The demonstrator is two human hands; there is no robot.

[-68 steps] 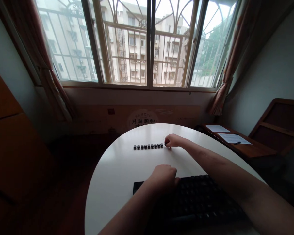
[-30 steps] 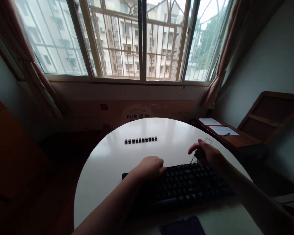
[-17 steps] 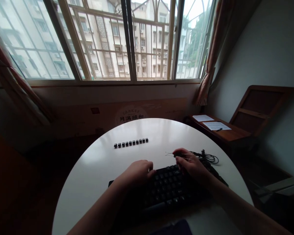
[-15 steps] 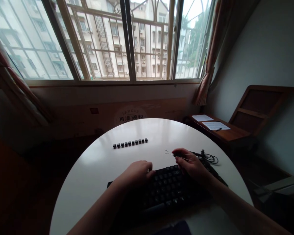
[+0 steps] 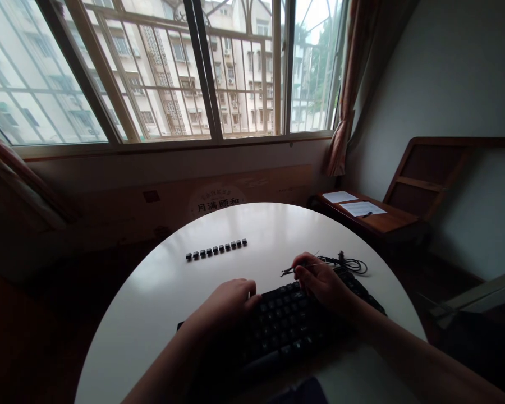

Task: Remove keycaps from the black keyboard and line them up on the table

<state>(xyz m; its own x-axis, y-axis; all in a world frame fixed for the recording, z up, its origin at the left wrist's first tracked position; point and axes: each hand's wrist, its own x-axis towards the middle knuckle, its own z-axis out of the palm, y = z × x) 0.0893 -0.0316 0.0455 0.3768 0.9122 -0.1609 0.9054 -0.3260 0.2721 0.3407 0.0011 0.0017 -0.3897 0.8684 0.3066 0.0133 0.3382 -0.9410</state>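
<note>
A black keyboard point(image 5: 287, 322) lies at a slant on the round white table point(image 5: 151, 306). My left hand point(image 5: 232, 298) grips its far edge at the left, fingers bent and thumb toward the keys. Closed around a wire keycap puller point(image 5: 288, 271), my right hand point(image 5: 318, 280) hovers over the keyboard's far edge; thin wires stick out on both sides of the fingers. The puller's body is mostly hidden in the hand. Beyond my left hand, several black keycaps point(image 5: 215, 250) stand in a neat row.
A coiled black cable point(image 5: 353, 265) with its plug lies behind the keyboard at the right. Off the table's right side, a wooden chair point(image 5: 398, 220) carries paper sheets point(image 5: 364, 208) and a pen point(image 5: 367, 214). A barred window point(image 5: 244, 84) fills the background.
The view has turned slightly right, shifting the scene left. In my right hand the puller has rotated, its left wire ends now pointing lower. My left hand stays at the keyboard.
</note>
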